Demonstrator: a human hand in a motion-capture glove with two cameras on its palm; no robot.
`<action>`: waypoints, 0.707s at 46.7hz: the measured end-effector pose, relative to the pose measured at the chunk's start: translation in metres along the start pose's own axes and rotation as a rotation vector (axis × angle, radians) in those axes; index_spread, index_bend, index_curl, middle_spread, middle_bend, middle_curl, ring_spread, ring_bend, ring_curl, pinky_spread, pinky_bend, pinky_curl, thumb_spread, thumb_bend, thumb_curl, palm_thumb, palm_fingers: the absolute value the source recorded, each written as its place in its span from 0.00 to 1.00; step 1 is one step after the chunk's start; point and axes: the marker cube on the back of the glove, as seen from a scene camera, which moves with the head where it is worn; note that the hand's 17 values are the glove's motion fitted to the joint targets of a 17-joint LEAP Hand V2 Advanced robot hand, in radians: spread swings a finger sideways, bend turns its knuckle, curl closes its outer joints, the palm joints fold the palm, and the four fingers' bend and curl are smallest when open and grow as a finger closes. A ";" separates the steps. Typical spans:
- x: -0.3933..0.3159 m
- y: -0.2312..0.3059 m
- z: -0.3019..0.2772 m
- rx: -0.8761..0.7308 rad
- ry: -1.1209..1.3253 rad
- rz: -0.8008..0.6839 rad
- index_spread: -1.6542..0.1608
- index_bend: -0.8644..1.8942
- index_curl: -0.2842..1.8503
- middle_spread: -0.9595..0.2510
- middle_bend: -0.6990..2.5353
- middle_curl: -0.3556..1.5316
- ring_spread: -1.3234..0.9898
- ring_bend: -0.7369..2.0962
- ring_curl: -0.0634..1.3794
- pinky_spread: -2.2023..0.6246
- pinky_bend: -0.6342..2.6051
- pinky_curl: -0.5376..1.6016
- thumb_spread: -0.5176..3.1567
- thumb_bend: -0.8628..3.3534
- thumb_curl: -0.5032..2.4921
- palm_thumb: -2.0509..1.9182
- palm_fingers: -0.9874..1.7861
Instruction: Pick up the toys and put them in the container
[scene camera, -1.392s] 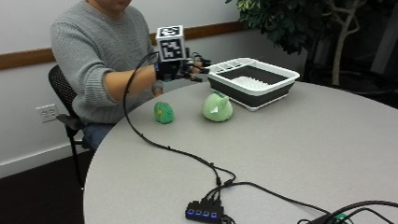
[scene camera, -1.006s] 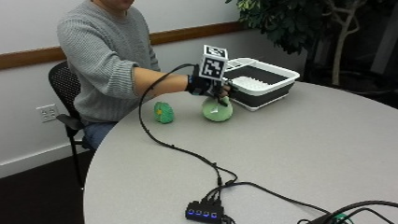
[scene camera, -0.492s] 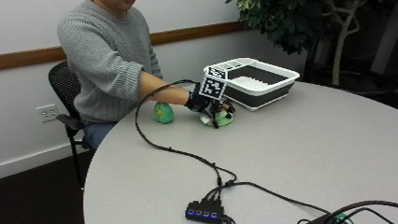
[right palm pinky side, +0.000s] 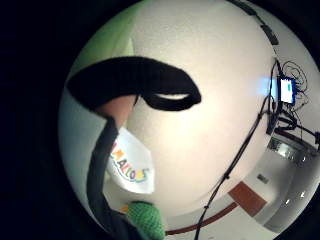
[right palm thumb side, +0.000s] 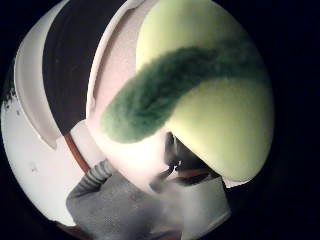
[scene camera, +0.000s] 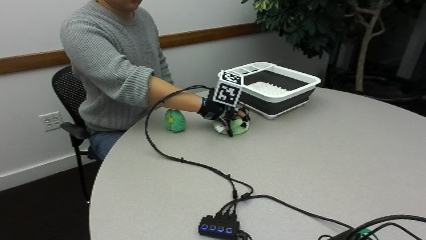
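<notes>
- Outside view: a pale green plush toy with a darker green stripe (scene camera: 237, 126) sits on the round grey surface (scene camera: 319, 165), just in front of the near corner of the container.
- The black-gloved right hand (scene camera: 221, 111) is laid over the top of this toy, fingers curled down around it — holding it while it rests on the surface.
- The right thumb side palm view is largely filled by the same plush (right palm thumb side: 210, 95): light green fabric crossed by a fuzzy dark green band, close against the palm.
- In the right little finger side palm view a white fabric tag with multicoloured letters (right palm pinky side: 129, 165) hangs beside a gloved finger, and pale green plush shows at the edge of the view.
- A second toy — a smaller, darker green egg-shaped plush (scene camera: 175, 120) — stands upright on the surface near the first one, on the person's side, apart from the hand.
- The white rectangular plastic container with a dark base (scene camera: 279, 89) stands on the surface just behind the held toy; what can be seen of its inside is ribbed white.
- The person in a grey knitted sweater (scene camera: 113, 60) sits on a black office chair (scene camera: 70, 107) at the edge of the surface.
- A black cable (scene camera: 174, 157) runs from the hand across the surface to a small black hub with blue lights (scene camera: 217, 227) near the front edge.
- A leafy potted plant (scene camera: 313, 25) stands behind the container.
</notes>
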 end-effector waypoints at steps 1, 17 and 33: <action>0.000 0.000 0.000 0.006 -0.002 0.001 0.71 0.37 0.24 0.67 0.28 0.32 0.50 0.43 0.23 0.76 0.59 0.42 0.51 0.20 0.28 0.57 0.35; -0.002 0.006 -0.078 0.344 -0.020 0.025 0.69 0.40 0.27 0.59 0.35 0.39 0.41 0.54 0.28 0.67 0.54 0.40 0.50 0.24 0.33 0.67 0.64; 0.035 0.031 -0.196 0.488 -0.064 0.036 0.67 0.48 0.36 0.54 0.40 0.46 0.35 0.55 0.36 0.65 0.51 0.42 0.41 0.23 0.40 0.69 0.66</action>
